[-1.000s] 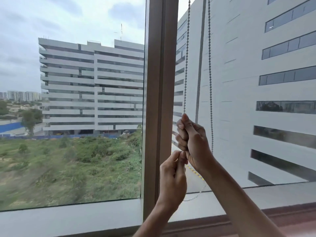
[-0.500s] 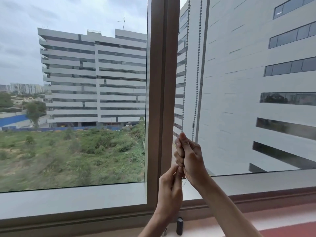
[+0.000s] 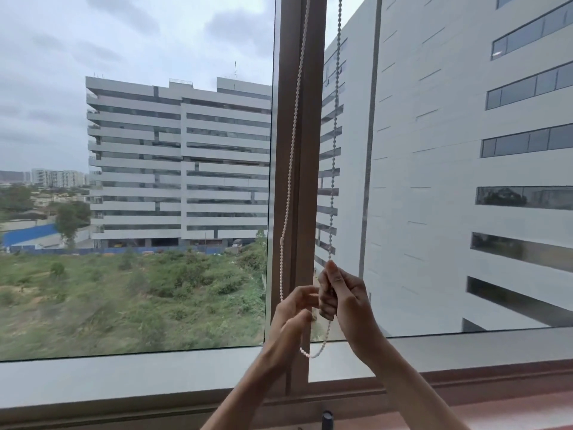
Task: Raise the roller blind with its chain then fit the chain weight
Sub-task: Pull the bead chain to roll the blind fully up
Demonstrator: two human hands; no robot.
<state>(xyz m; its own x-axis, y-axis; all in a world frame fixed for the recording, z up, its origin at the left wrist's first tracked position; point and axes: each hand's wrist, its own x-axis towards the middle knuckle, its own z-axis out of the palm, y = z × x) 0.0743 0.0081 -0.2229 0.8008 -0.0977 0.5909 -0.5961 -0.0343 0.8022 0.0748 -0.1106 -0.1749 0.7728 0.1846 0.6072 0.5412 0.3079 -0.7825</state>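
Note:
A white beaded chain (image 3: 291,156) hangs as two strands in front of the brown window post (image 3: 299,119); the blind itself is out of view above. My right hand (image 3: 344,296) is closed on the right strand. My left hand (image 3: 294,311), just left of it, pinches the left strand. The bottom loop of the chain (image 3: 313,355) hangs slack below both hands. A small dark cylinder, likely the chain weight (image 3: 327,418), stands on the sill below my wrists, touched by neither hand.
Two large glass panes flank the post, with a grey outer ledge (image 3: 124,373) and a brown inner frame (image 3: 465,383) beneath. A reddish sill (image 3: 527,414) runs along the bottom right. Buildings and scrubland lie outside.
The left strand has swung left across the post and the bottom loop now shows below my hands. My left hand has opened a little around its strand. The view has shifted slightly.

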